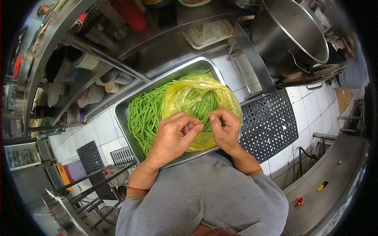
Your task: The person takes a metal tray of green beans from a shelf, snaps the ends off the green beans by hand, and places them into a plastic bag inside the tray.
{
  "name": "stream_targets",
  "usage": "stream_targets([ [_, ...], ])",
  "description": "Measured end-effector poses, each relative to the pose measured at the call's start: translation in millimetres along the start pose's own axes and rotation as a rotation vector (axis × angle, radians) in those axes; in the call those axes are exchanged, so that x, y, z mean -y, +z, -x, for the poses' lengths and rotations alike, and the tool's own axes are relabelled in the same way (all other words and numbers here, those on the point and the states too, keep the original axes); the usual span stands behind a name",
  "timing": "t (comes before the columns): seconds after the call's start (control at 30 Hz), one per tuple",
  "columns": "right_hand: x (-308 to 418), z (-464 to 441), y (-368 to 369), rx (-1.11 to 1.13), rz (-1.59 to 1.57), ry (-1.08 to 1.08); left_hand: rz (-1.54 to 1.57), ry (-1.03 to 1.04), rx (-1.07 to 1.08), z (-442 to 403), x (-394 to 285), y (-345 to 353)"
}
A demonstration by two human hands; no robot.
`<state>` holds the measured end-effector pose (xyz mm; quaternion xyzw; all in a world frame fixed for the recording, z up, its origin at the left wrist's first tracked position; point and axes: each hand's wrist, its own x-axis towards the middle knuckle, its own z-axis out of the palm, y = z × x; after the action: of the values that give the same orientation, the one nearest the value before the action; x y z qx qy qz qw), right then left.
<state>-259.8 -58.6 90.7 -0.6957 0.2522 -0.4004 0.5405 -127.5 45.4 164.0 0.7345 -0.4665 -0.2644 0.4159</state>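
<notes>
A deep steel pan (119,114) holds a heap of green beans (147,112) on its left side. On its right side lies an open yellow plastic bag (177,92) with more green beans inside. Over the bag's opening, my left hand (177,135) pinches one end of a green bean (205,120) between thumb and fingers. My right hand (226,128) is closed at the other end of that bean, thumb against forefinger. The fingertips are close together, and they partly hide the bean.
Steel shelving (165,33) with containers runs along the far side. A large stockpot (289,35) stands at upper right. A black perforated mat (271,126) lies on the tiled floor. The steel counter (327,169) at right bears a yellow cutter (323,186) and a red knob (299,201).
</notes>
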Motion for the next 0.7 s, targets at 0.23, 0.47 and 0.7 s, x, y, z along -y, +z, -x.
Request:
stream_targets([
  [0.23, 2, 1, 0, -0.076, 0.199, -0.201, 0.232, -0.13, 0.042, 4, 12, 13],
  [0.47, -12, -1, -4, -0.187, 0.248, -0.31, 0.555, -0.351, 0.161, 11, 4, 7],
  [0.7, 6, -1, -23, 0.118, -0.611, 0.466, 0.751, -0.283, -0.124, 6, 26, 1],
])
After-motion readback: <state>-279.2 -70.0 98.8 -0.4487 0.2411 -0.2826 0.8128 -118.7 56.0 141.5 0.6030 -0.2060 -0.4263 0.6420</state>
